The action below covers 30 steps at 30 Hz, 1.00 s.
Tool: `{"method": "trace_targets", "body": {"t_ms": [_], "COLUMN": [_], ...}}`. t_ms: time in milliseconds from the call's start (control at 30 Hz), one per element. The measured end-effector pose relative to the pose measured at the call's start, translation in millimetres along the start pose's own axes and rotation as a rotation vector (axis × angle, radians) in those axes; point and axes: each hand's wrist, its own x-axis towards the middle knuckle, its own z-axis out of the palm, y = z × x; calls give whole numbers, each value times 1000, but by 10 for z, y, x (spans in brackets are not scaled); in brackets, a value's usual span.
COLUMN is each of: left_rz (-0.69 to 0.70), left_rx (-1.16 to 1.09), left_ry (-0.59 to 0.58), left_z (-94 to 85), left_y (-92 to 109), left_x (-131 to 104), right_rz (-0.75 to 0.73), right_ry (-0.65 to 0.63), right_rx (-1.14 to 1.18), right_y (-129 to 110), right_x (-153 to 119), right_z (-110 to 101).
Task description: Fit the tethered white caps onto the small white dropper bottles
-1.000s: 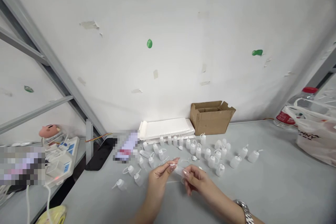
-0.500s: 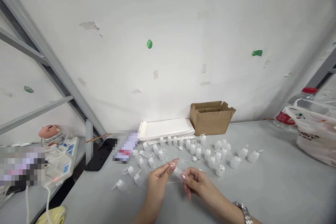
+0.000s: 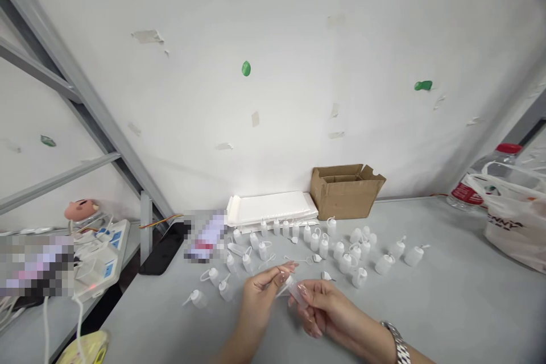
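A small translucent squeeze bottle (image 3: 296,292) is held tilted between both hands, low over the grey table. My right hand (image 3: 318,302) wraps its fingers round the bottle's body. At the upper left end, my left hand (image 3: 265,291) pinches the white cap between thumb and fingers, which partly hide it. A thin pale strap or tube hangs beside the cap. Just beyond the hands lie loose white caps (image 3: 326,276) with thin straps. Similar capped squeeze bottles (image 3: 385,264) stand and lie around in a wide scatter, several to each side.
Behind the bottles are a stack of white padded envelopes (image 3: 273,209) and an open cardboard box (image 3: 347,196). A black phone (image 3: 164,250) and a power strip (image 3: 104,261) lie at left. A plastic bag (image 3: 516,222) and a large water bottle (image 3: 464,192) stand at right.
The bottle has turned more upright in my hands, and my right fingers now cover more of its body. The left hand has moved slightly right, still at the cap end.
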Motion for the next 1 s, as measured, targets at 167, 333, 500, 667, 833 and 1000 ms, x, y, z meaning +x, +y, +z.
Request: {"method": "trace_targets", "body": {"t_ms": [167,333,500,667,833,1000], "left_rz": [-48,-323,-416,-311,-266,-177], "left_rx": [-59,-442,-641,-667,-556,-354], "left_ry": [-44,-81,-81,11,67,120], "left_z": [6,-23,-73,-94,-92,-81], "left_y": [21,-19,-54,-55,-13,9], "left_x": [1,32,56,60,48,54], "right_rz": [61,-218,-409,-422,-472,-516], "right_ry": [-32,346,570,610,604,574], "right_rx": [59,-344,-598,-807,-914,-948], "right_y": [12,-93,-140,-46,3,6], "right_x": [11,49,7,-31,-44,-76], "right_z": [-27,-54,-146,-174,-136,-104]}}
